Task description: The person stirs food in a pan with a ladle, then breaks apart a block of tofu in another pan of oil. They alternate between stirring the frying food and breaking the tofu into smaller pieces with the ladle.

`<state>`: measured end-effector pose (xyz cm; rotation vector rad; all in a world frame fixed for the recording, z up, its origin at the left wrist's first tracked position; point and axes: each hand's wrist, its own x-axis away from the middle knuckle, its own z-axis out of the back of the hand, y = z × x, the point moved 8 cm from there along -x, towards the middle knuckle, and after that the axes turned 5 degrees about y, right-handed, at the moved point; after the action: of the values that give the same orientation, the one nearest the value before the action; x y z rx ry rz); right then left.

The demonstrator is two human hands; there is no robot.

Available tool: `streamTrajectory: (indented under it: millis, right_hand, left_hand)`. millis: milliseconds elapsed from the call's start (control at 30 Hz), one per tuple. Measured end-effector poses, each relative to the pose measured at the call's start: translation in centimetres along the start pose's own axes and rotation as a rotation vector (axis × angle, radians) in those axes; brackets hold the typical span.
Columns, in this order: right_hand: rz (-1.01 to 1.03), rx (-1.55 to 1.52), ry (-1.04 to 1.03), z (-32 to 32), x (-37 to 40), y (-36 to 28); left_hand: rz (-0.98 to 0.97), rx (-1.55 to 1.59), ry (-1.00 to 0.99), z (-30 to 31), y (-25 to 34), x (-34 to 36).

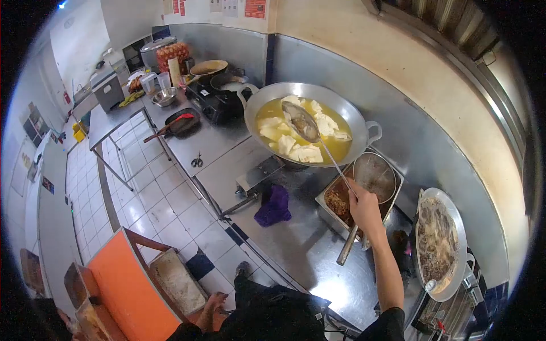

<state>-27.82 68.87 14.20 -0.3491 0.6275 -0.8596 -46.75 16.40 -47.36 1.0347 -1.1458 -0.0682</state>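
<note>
My right hand is closed round the long handle of a metal ladle. The ladle's perforated bowl is over the large wok, among pale yellow pieces lying in yellow liquid. Below my right hand is a rectangular tray with brown bits, and a round strainer rests on it with its thick handle pointing toward me. My left hand hangs low by my body, near the orange cabinet; its fingers are partly bent and I cannot tell whether they hold anything.
A purple cloth and scissors lie on the steel counter. Farther back are a dark pan and a black stove. Another wok with dark bubbling contents stands right. An orange cabinet is at lower left.
</note>
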Motion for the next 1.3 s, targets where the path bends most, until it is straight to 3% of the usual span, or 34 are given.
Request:
streamTrajectory:
  millis: [67, 167, 233, 333, 367, 400, 500, 567, 600, 633, 733, 767, 833, 900, 967, 1000, 1033, 1067, 1133, 1167, 1200, 1300]
  right_hand:
    - [-0.018, 0.025, -0.014, 0.7, -0.3, 0.2]
    - [0.021, -0.014, 0.006, 2.0, -0.4, 0.7]
    - [0.037, 0.029, -0.017, 2.9, -0.2, 0.1]
    - [-0.02, 0.083, -0.149, 2.3, -0.1, 0.6]
    - [-0.208, 0.201, -0.28, 1.7, 0.1, 0.9]
    - [-0.217, 0.208, -0.274, 1.4, 0.0, 0.9]
    - [0.011, 0.12, -0.198, -0.7, -1.3, -0.7]
    - [0.028, 0.124, -0.198, -2.0, -2.3, -1.8]
    - [0.045, 0.13, -0.201, -2.7, -2.7, -2.3]
    - [0.053, 0.127, -0.193, -3.6, -3.1, -2.6]
    - [0.057, 0.187, -0.172, -6.5, -4.3, -2.3]
    - [0.045, 0.192, -0.162, -6.8, -4.8, -3.1]
    - [-0.013, 0.309, -0.218, -7.9, -5.4, -4.2]
    - [0.047, 0.435, -0.211, -8.4, -5.6, -5.0]
    - [0.107, 0.559, -0.216, -8.5, -5.6, -5.9]
    - [0.097, 0.525, -0.186, -7.4, -5.8, -6.8]
    - [0.09, 0.491, -0.159, -6.6, -5.9, -7.6]
    - [0.083, 0.496, -0.161, -6.1, -6.1, -7.6]
    - [0.062, 0.549, -0.064, -4.0, -6.9, -7.6]
    - [-0.046, 0.581, -0.071, -2.9, -7.6, -7.3]
    - [-0.052, 0.586, -0.067, -2.6, -8.2, -6.5]
    - [-0.121, 0.7, -0.061, -1.9, -10.5, -4.6]
  left_hand:
    - [-0.002, -0.06, -0.001, 0.0, 1.5, 0.9]
    - [0.023, 0.461, -0.203, -1.2, 2.5, 1.8]
    - [-0.026, 0.023, -0.095, -0.2, 2.4, 0.8]
    - [-0.016, -0.037, -0.123, 0.3, 1.8, -0.9]
    - [-0.015, -0.058, -0.139, 0.8, 1.4, -1.8]
    - [-0.02, -0.075, -0.157, 1.2, 1.4, -2.9]
    - [-0.12, -0.163, -0.242, 2.9, 1.9, -5.9]
    - [-0.289, -0.187, -0.379, 4.1, 3.1, -7.8]
    - [-0.256, -0.044, -0.49, 4.6, 3.5, -8.6]
    - [0.12, 0.358, -0.349, 6.0, 3.3, -9.5]
    - [0.171, 0.088, -0.192, 9.4, 7.2, -11.8]
    - [0.092, 0.053, -0.112, 10.4, 7.9, -13.8]
    - [0.189, 0.08, -0.199, 12.2, 8.9, -15.2]
    - [0.24, -0.022, -0.113, 13.9, 9.7, -16.0]
    - [0.022, -0.191, -0.2, 14.2, 12.7, -18.2]
    - [-0.228, -0.416, -0.293, 13.8, 14.0, -19.1]
    - [-0.678, -0.852, -0.34, 12.9, 15.4, -18.7]
    - [-1.251, -1.29, -0.272, 11.6, 16.1, -16.5]
    - [-1.002, -1.519, -0.357, 12.0, 15.1, -18.9]
    - [-1.009, -1.519, -0.361, 12.4, 15.4, -19.0]
    - [-0.611, -0.984, -0.399, 14.0, 15.2, -20.1]
    - [-0.029, -0.134, -0.381, 15.0, 13.8, -20.9]
